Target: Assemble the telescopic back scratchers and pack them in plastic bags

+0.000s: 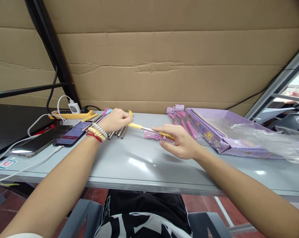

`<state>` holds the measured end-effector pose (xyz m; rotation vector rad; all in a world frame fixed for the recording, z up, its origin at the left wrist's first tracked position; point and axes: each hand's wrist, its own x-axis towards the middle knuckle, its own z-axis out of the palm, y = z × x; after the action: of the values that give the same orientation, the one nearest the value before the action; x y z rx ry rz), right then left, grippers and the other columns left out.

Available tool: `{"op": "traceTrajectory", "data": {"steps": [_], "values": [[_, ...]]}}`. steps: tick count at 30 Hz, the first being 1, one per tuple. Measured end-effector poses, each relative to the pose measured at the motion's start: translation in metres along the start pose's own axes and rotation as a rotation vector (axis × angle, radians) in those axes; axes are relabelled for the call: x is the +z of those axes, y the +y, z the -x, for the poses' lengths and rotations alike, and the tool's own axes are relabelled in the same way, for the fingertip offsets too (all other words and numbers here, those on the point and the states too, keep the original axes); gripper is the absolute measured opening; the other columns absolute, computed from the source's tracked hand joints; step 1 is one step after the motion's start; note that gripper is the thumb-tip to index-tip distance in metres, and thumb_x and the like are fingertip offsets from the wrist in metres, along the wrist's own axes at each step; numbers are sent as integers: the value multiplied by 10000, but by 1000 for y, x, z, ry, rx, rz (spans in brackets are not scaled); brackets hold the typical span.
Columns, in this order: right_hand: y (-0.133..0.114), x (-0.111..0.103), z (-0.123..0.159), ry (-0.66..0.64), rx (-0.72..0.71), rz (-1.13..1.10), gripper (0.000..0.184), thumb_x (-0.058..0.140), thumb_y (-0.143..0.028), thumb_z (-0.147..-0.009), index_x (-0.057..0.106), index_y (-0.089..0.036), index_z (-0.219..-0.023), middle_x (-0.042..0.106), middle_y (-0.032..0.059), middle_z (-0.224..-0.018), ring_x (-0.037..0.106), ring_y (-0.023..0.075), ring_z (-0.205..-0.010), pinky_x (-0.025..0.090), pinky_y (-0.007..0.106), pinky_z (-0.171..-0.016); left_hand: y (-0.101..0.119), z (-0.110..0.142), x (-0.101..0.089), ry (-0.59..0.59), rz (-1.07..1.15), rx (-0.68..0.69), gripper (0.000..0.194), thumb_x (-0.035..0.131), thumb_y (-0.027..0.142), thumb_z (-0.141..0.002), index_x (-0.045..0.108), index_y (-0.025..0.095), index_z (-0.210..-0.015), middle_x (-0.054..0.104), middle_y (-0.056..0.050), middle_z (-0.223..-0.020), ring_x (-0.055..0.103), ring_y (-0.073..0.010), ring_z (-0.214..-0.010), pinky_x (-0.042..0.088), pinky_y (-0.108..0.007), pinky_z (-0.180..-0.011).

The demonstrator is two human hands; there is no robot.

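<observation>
A yellow-and-silver telescopic rod (146,129) spans the gap between my hands above the table. My left hand (116,119) is closed around its left end, and my right hand (180,140) grips the yellow right end with thumb and fingers. Several metal-ended sticks (118,133) lie beneath my left hand. Just beyond that hand shows a yellow pronged head (130,113); which stick it belongs to I cannot tell. Small purple printed cards (153,135) lie under the rod, partly covered by my right hand.
Pink pronged sticks (186,124) with header cards lie beside a purple printed box (223,132), which has clear plastic film (268,140) over it. At left are a lit phone (73,132), a dark phone (37,142), white cables and a yellow power strip (72,115). Cardboard (159,66) backs the table.
</observation>
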<state>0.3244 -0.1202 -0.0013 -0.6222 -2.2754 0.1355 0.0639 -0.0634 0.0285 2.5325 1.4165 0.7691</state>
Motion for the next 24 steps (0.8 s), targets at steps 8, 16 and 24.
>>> {"op": "traceTrajectory", "data": {"steps": [8,16,24], "values": [[1,1,6,62,236,-239,297,566,-283,-838,746,-120,-1009,613,39,-626,429,91,-508,339,230,-466,13,9,-10,-206,71,126,555,539,594,-771,367,190,-431,309,28,-423,264,-91,-450,205,-288,-467],[-4,5,6,174,164,-199,259,558,-211,-823,775,-119,-932,604,32,-572,403,75,-456,293,220,-412,26,12,-17,-228,17,124,559,509,610,-780,402,188,-428,369,15,-408,293,-89,-435,240,-295,-480],[-4,6,6,171,164,-211,261,549,-208,-834,769,-126,-949,633,43,-606,432,83,-477,336,224,-430,35,14,-10,-175,11,181,567,515,575,-804,394,183,-412,335,26,-384,260,-78,-414,236,-284,-467]]}}
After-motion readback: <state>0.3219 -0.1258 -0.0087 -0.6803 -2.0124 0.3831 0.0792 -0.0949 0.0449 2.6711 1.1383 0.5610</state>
